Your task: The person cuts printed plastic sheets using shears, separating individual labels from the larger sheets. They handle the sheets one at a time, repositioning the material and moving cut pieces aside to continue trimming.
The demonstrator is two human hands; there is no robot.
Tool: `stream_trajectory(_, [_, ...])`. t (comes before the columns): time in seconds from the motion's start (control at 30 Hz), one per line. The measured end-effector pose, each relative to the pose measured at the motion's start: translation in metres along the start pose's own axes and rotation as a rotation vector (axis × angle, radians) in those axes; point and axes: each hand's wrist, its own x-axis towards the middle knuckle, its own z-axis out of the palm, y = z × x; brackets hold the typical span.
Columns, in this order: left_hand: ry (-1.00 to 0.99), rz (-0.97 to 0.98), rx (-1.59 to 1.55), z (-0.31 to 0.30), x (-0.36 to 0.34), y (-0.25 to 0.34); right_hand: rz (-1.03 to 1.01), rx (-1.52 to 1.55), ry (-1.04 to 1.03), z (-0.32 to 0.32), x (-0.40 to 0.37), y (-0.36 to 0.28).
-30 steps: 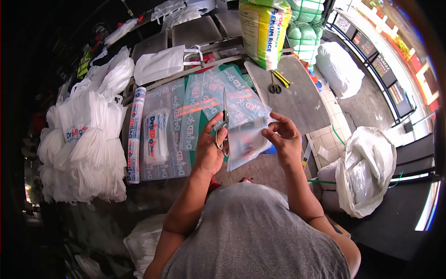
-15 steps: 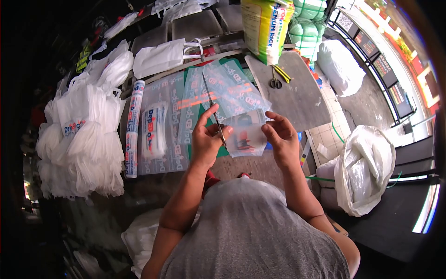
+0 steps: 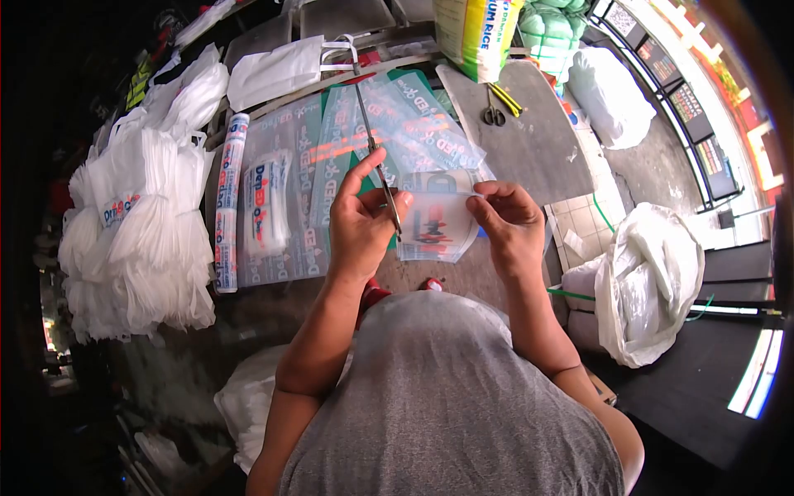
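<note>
Bag (image 3: pixel 438 223), clear, its red and black print too blurred to read, hangs between both sets of fingers. Left hand (image 3: pixel 360 223) grips scissors (image 3: pixel 374 157), handles hidden in its fist; right hand (image 3: pixel 509 221) pinches the bag's top edge. A second ago the blades stood upright; now they lean away from the right fingers.

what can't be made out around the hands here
All in the head view:
Handles of the long steel scissors: mostly covered by the left hand.
Red and black print on the small clear plastic bag pinched by the right hand: too blurred to read.
Yellow and green rice sack: cut off by the top edge.
</note>
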Motion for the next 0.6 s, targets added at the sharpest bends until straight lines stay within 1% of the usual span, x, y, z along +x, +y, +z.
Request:
stream_trajectory(0.17, [0.042, -0.004, 0.004, 0.0029, -0.0023, 0.0016, -0.006, -0.013, -0.025, 0.0003, -0.0026, -0.0003])
stream_trajectory(0.23, [0.037, -0.001, 0.009, 0.0013, -0.0025, 0.0002, -0.055, -0.055, -0.025, 0.0014, -0.0034, 0.0007])
stream_trajectory(0.37, [0.033, 0.009, 0.016, 0.0025, -0.0033, 0.0007, -0.04, -0.038, -0.036, -0.0003, -0.0051, 0.0019])
stream_trajectory(0.47, [0.03, 0.021, 0.018, 0.002, -0.0021, -0.0027, -0.091, -0.029, -0.05, -0.001, -0.0042, 0.0056])
stream_trajectory(0.53, [0.044, 0.027, 0.01, 0.0034, -0.0011, -0.0026, -0.123, 0.023, 0.058, 0.0023, -0.0048, 0.0026])
stream_trajectory(0.57, [0.059, 0.031, 0.002, 0.0038, -0.0003, -0.002, -0.127, 0.025, 0.059, 0.0, -0.0052, 0.0032])
stream_trajectory(0.6, [0.055, 0.036, 0.003, 0.004, 0.0006, -0.0011, -0.077, 0.082, 0.034, -0.0061, -0.0053, 0.005])
